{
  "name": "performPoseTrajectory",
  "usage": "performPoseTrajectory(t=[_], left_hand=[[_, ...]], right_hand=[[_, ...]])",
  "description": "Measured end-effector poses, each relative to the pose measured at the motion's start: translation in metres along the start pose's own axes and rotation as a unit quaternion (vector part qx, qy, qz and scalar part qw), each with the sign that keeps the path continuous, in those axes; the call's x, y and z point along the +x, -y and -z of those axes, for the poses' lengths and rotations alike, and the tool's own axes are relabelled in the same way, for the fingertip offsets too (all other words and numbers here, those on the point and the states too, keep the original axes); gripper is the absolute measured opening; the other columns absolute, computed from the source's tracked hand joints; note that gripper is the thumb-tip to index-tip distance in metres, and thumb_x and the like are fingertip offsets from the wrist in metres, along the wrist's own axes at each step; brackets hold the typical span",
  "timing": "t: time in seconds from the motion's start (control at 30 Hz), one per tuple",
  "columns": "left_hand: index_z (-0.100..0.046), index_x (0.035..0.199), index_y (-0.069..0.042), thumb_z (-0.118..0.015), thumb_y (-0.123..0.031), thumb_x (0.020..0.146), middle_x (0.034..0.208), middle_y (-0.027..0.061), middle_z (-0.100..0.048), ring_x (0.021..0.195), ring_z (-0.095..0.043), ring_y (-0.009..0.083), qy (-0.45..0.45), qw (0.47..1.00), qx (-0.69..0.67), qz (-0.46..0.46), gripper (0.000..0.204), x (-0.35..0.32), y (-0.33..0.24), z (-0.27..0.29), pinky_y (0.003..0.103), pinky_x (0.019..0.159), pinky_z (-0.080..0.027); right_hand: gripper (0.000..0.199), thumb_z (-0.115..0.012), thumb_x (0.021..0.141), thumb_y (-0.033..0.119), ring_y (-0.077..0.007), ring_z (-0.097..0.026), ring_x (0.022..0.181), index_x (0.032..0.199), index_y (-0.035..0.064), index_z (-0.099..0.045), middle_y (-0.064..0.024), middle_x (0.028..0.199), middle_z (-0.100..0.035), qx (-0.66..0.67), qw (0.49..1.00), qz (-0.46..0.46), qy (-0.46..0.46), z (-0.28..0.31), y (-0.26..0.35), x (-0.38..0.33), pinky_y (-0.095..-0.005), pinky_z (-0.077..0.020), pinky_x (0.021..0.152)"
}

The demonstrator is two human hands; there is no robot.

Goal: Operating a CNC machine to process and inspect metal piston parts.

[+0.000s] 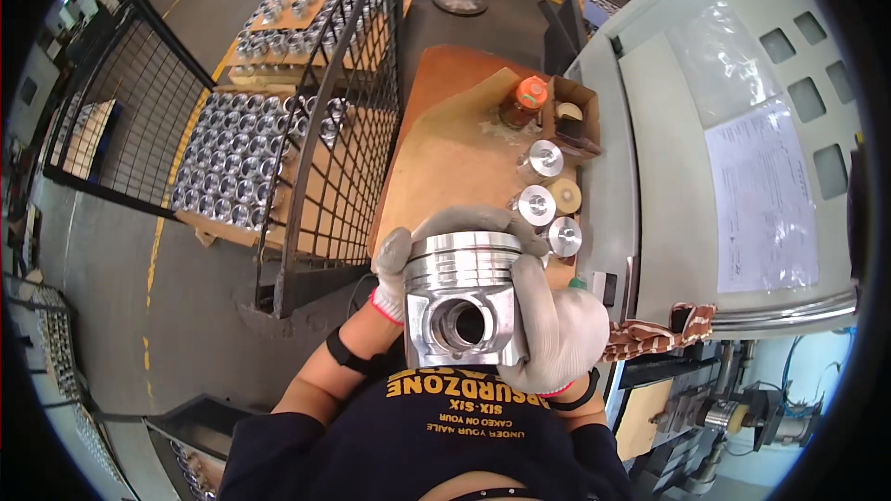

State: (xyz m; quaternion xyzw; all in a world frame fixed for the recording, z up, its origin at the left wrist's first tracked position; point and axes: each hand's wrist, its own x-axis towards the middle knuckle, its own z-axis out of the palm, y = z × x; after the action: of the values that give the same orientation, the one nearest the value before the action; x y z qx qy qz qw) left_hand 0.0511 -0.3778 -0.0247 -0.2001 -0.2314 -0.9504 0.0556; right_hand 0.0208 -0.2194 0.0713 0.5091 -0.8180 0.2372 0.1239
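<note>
A shiny metal piston is held up close in front of my chest, its ring grooves at the top and its round pin bore facing me. My left hand, in a grey-white glove, grips its left side near the crown. Gloved too, my right hand is closed around the right side and lower edge. Some fingers wrap behind the crown and are partly hidden. Beyond the piston, three more pistons, a far one, a middle one and a near one, stand on the brown-covered table.
An orange-capped bottle and a cardboard box stand at the table's far right, a yellow round piece among the pistons. Left is a black mesh fence, with rows of pistons behind. A machine with a patterned cloth lies right.
</note>
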Motion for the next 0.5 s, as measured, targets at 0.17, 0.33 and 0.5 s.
performPoseTrajectory(t=[0.17,0.33,0.5], left_hand=[[-0.057,0.13,-0.008,-0.047,-0.079,0.087,0.126,0.0185,-0.057,0.125,-0.051,0.0444,0.053,0.994,-0.088,-0.02,0.084,0.005,0.006,0.003,0.057,0.105,-0.042],[-0.059,0.129,-0.008,-0.053,-0.074,0.088,0.128,0.0163,-0.057,0.125,-0.049,0.0444,0.06,0.981,-0.185,-0.013,0.077,0.003,0.009,0.005,0.056,0.106,-0.042],[-0.059,0.129,-0.008,-0.054,-0.073,0.088,0.129,0.0163,-0.057,0.127,-0.049,0.0432,0.045,0.983,-0.178,-0.018,0.078,-0.006,0.002,0.019,0.056,0.107,-0.041]], right_hand=[[0.05,-0.067,0.075,0.021,-0.012,-0.046,0.04,0.109,-0.0151,-0.064,-0.0038,0.055,-0.047,-0.039,0.993,0.113,0.002,0.0,0.0,0.007,-0.0283,-0.0359,0.036],[0.051,-0.066,0.073,0.02,-0.0091,-0.041,0.037,0.11,-0.0144,-0.066,-0.0015,0.05,-0.042,-0.084,0.982,0.156,-0.066,-0.01,0.006,0.012,-0.0267,-0.031,0.033],[0.049,-0.067,0.071,0.018,-0.0109,-0.043,0.037,0.11,-0.0125,-0.066,-0.0023,0.051,-0.043,-0.061,0.988,0.133,-0.05,-0.022,0.009,0.018,-0.0278,-0.0321,0.034]])
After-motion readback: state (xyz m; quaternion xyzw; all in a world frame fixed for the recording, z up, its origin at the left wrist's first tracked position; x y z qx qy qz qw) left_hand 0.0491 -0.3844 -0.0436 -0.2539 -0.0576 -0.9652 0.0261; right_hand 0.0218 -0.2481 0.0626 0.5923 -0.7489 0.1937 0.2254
